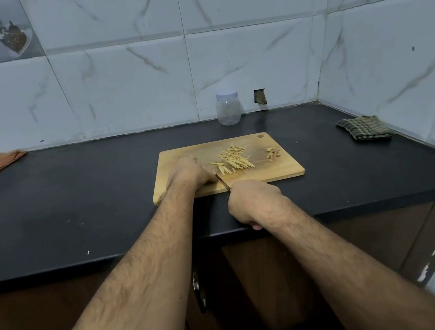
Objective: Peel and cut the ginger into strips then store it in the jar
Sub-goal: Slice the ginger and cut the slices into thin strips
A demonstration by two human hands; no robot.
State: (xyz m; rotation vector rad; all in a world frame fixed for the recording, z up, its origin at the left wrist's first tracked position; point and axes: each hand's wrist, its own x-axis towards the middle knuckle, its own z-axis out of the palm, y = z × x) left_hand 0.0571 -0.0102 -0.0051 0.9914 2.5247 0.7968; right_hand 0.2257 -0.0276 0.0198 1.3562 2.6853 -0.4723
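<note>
My right hand (253,201) grips the knife (223,183); my left hand (189,174), fingers curled and hidden, presses down on the cutting board (281,167) beside the ginger strips (233,159); what it holds, I cannot tell.

Ginger piece beneath left hand (188,173) hidden.

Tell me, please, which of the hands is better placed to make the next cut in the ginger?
The right hand: it grips the knife, whose blade lies beside the left hand on the cutting board.

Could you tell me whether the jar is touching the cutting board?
Apart. The head view shows bare dark counter between the jar and the cutting board.
</note>
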